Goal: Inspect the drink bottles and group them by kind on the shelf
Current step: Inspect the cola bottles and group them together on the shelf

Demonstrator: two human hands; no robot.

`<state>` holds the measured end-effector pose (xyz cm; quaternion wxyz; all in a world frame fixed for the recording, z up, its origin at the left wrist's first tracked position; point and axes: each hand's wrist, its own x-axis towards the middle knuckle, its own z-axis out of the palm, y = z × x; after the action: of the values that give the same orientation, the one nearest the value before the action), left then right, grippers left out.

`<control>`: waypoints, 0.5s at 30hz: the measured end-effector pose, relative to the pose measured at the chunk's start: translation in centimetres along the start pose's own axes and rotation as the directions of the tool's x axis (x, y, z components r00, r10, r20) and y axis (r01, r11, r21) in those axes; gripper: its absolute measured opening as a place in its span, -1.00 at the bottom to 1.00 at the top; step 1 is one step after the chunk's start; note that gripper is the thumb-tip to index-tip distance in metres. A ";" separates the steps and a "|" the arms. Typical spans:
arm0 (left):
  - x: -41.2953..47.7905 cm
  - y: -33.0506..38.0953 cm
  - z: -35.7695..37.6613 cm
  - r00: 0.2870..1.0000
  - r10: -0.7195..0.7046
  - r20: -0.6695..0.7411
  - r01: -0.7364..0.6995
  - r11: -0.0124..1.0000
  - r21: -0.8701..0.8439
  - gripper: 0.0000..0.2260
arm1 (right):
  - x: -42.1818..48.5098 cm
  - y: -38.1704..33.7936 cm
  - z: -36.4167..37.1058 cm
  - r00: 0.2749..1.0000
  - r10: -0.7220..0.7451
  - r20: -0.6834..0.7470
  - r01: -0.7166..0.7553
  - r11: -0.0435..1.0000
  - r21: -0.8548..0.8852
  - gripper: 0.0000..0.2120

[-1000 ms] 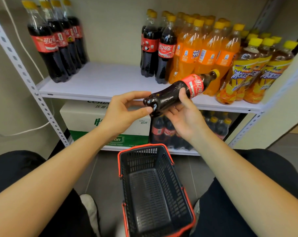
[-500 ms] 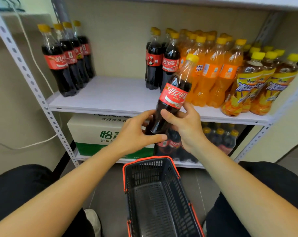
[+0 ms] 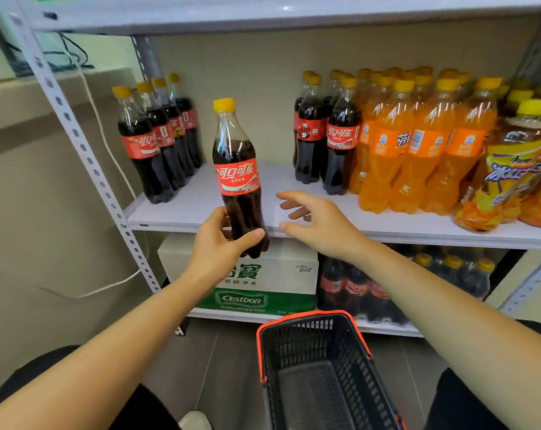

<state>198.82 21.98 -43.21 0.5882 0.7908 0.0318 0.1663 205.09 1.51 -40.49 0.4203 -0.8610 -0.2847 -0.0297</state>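
Head view: right hand (image 3: 315, 225) has released, fingers spread; left hand (image 3: 215, 243) alone grips the yellow-capped dark plastic cola bottle (image 3: 236, 178) upright. Inspection seems done; shelving likely follows.

Glossy clear plastic cola bottle (image 3: 236, 178); matt white shelf (image 3: 387, 223); plastic mesh basket (image 3: 312, 339).

Black mesh basket (image 3: 306, 339) with red rim on grey tiled floor (image 3: 232, 361); white-and-green Cestbon water carton (image 3: 263, 283) beyond basket's far edge; white cable (image 3: 104, 141) hanging down beige wall (image 3: 30, 212), left.
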 end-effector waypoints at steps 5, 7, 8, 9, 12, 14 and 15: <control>3.2 -1.4 -4.8 0.983 -0.011 -0.185 0.028 0.996 0.089 -0.59 | 4.8 0.4 4.1 0.971 -0.076 0.226 0.166 0.896 -0.411 -0.51; 4.4 -2.0 -6.3 0.965 -0.015 -0.260 0.044 0.993 0.107 -0.58 | 6.2 0.4 5.9 0.962 -0.078 0.260 0.196 0.863 -0.466 -0.49; 5.0 -2.4 -7.0 0.956 -0.015 -0.292 0.049 0.993 0.109 -0.59 | 6.7 0.5 6.7 0.961 -0.072 0.266 0.195 0.859 -0.473 -0.49; 5.5 -2.8 -7.6 0.946 -0.016 -0.324 0.054 0.993 0.108 -0.60 | 7.1 0.6 7.4 0.962 -0.063 0.265 0.187 0.862 -0.472 -0.50; 6.6 -3.9 -9.3 0.904 -0.009 -0.427 0.075 0.988 0.136 -0.60 | 7.4 1.3 8.6 0.980 -0.062 0.190 0.143 0.883 -0.447 -0.57; 7.0 -4.6 -10.3 0.873 0.005 -0.488 0.097 0.978 0.183 -0.56 | 7.3 1.9 8.9 0.989 -0.079 0.126 0.125 0.902 -0.414 -0.61; 7.3 -4.8 -10.7 0.861 0.010 -0.509 0.107 0.974 0.199 -0.55 | 7.2 2.0 9.1 0.991 -0.087 0.099 0.120 0.907 -0.404 -0.63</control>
<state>203.16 35.06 -43.40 0.4717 0.7784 0.2235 0.3486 210.43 10.63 -45.75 0.2169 -0.9140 -0.3340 -0.0771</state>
